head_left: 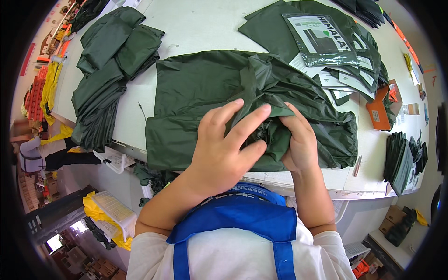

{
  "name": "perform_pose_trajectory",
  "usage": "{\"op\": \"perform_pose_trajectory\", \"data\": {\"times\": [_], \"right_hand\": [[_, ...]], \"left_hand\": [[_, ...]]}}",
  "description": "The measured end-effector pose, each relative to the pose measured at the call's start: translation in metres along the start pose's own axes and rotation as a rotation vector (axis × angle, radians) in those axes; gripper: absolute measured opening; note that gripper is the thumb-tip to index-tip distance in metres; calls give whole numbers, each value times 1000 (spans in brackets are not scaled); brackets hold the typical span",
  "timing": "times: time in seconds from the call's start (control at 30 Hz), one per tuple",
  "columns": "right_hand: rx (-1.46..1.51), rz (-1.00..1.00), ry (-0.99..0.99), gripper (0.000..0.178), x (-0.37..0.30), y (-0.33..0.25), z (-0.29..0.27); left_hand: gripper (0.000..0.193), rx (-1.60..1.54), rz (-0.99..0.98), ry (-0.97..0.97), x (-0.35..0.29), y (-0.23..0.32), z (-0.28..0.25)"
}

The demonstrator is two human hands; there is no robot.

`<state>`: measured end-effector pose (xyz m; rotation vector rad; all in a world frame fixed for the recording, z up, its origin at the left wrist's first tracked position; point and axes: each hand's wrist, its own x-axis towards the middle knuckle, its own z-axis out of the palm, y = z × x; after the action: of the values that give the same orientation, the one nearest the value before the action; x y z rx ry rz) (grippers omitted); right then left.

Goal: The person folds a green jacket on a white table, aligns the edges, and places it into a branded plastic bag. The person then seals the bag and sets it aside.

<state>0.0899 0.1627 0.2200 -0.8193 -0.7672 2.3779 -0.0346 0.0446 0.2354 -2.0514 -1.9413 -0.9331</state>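
A dark green garment [196, 93] of thin, slightly shiny fabric lies spread on the white table in front of me, bunched and creased toward its right side. My left hand [224, 144] rests over its middle, fingers spread and touching the raised folds. On the right, my right hand [302, 142] has its thumb and fingers closed round a gathered edge of the cloth. Between the two hands the fabric opens into a dark hollow. What lies inside is hidden by folds and fingers.
Folded dark green garments [105, 70] are piled at the table's left. Printed clear packages [322, 39] lie on green cloth at the far right, near an orange box [379, 112]. A pen-like tool [357, 166] lies by the front edge. Another person [35, 154] is at far left.
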Motion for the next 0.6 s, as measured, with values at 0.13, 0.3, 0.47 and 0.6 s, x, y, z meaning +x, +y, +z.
{"op": "perform_pose_trajectory", "data": {"times": [0.13,0.3,0.47,0.6], "right_hand": [[-19,-13,-15,21,0,3,-1],[33,-39,5,23,-1,-1,2],[55,-12,5,24,-3,0,2],[75,21,-53,26,-2,-1,-12]], "left_hand": [[12,-34,53,-7,3,-1,-6],[13,-87,26,27,-12,-3,-14],[13,-513,-222,13,-9,-5,-15],[32,-584,-335,-249,6,1,-10]]}}
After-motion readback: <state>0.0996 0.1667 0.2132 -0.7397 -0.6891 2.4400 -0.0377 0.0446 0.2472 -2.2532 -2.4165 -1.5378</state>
